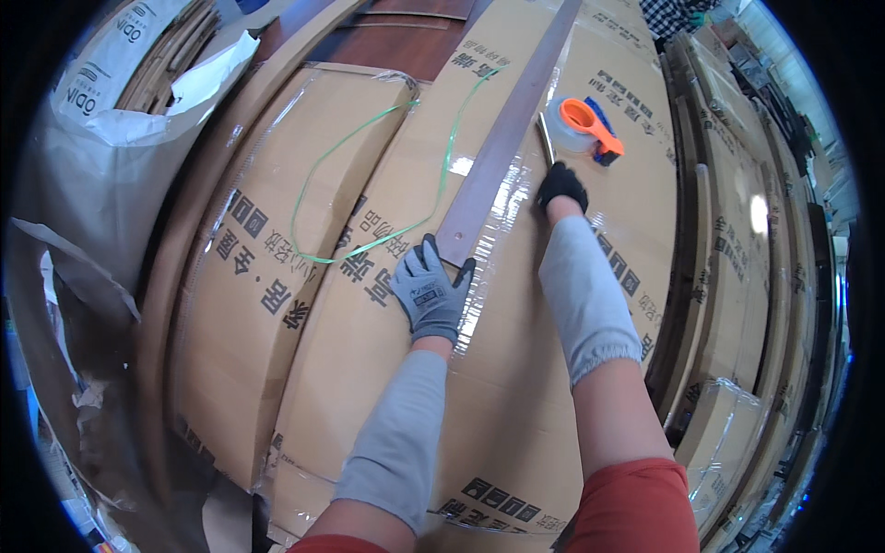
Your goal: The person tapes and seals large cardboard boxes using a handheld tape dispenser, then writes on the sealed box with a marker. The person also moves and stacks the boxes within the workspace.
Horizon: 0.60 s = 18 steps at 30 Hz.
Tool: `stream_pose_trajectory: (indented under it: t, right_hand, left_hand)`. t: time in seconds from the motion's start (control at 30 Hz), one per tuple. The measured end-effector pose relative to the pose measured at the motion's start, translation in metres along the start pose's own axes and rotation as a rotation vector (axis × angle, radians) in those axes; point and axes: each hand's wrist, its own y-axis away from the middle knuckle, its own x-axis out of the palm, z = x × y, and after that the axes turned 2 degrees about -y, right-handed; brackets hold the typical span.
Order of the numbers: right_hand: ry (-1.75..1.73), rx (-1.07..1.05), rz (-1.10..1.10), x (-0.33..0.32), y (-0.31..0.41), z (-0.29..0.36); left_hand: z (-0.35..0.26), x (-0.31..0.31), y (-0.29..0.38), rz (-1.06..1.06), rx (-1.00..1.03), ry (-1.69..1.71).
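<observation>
My left hand, in a grey glove with dark fingertips, grips the near end of a long brown strip. Its fingers lie along the left edge and the thumb along the right. The strip runs away from me over a large cardboard package bound in clear tape. Held in my right hand, in a dark glove, is a slim metal tool pointing away from me; its exact kind is unclear. Just past that hand, an orange and blue tape dispenser with a clear tape roll rests on the cardboard.
A loose green plastic strap loops across the package and a narrower carton at left. Farther left stands a large white sack holding cardboard pieces. Flat cartons line the right side. Part of a person in checked clothing shows at top right.
</observation>
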Motion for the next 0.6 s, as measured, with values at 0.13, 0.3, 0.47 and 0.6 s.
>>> stream_pose_trajectory:
  t: [0.13,0.3,0.47,0.6]
  right_hand:
    - [-0.203,-0.134,0.233,0.036,0.101,-0.062]
    - [-1.345,0.019,0.652,0.055,0.279,-0.142]
    - [-1.65,0.112,0.709,0.039,0.329,-0.126]
    - [-2.014,0.12,0.764,0.023,0.314,-0.048]
  left_hand:
    - [0.006,0.005,0.002,-0.027,0.001,0.001]
    - [0.018,0.001,-0.001,-0.046,-0.01,0.137]
    - [0.057,-0.05,0.042,-0.067,-0.068,0.65]
    - [0.112,-0.136,0.155,-0.057,-0.081,0.529]
